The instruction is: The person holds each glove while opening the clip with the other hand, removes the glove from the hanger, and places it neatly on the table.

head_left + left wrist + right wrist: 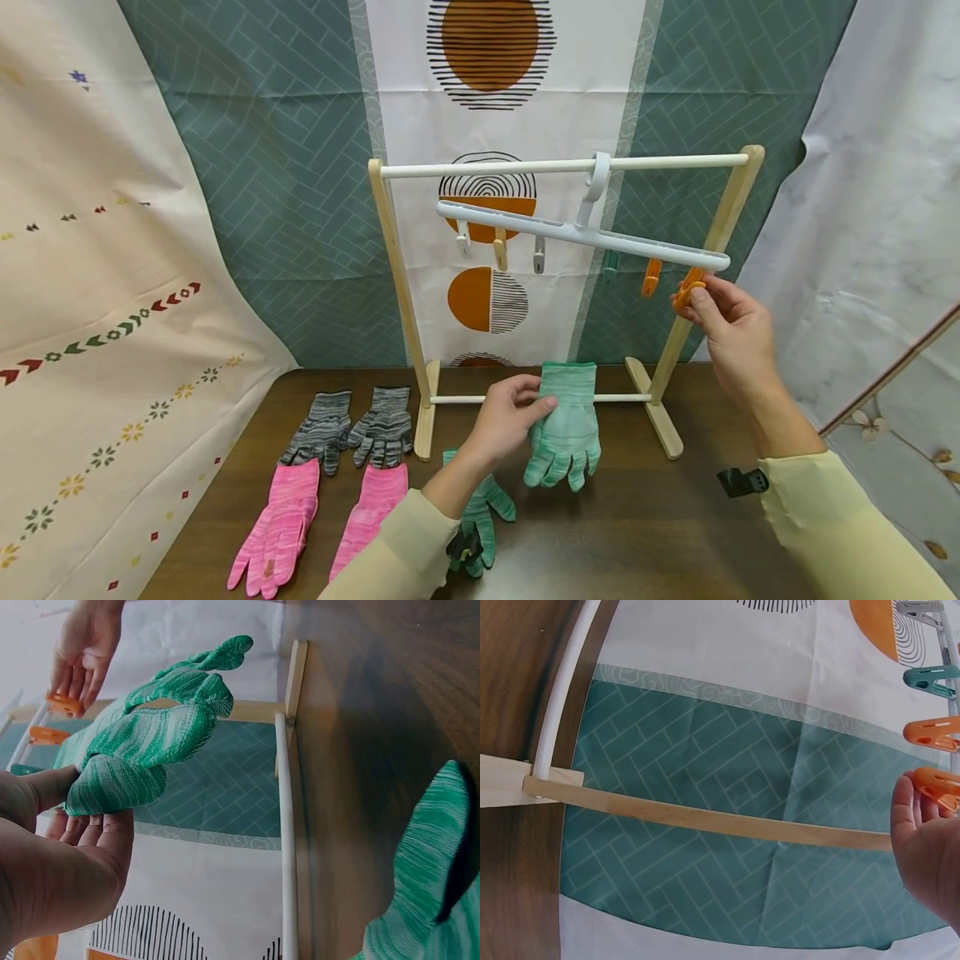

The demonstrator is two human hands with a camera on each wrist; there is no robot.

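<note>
My left hand (pixel 512 421) pinches the side edge of a green striped knit glove (pixel 567 429), which hangs in the air with its fingers down. In the left wrist view the same glove (pixel 142 742) lies between thumb and fingers. My right hand (pixel 731 329) pinches an orange clip (pixel 686 289) at the right end of a white hanger (pixel 585 233). The hanger tilts down to the right on the rack's top rail (pixel 495 168). More clips hang along it, among them a second orange clip (pixel 651 277) and a teal clip (pixel 611 265).
Another green glove (pixel 480 517) lies on the brown table (pixel 637 533), partly behind my left forearm. Two pink gloves (pixel 281 525) and two dark grey gloves (pixel 318 429) lie at the left. The rack's wooden feet (pixel 654 408) stand on the table; patterned cloths hang around it.
</note>
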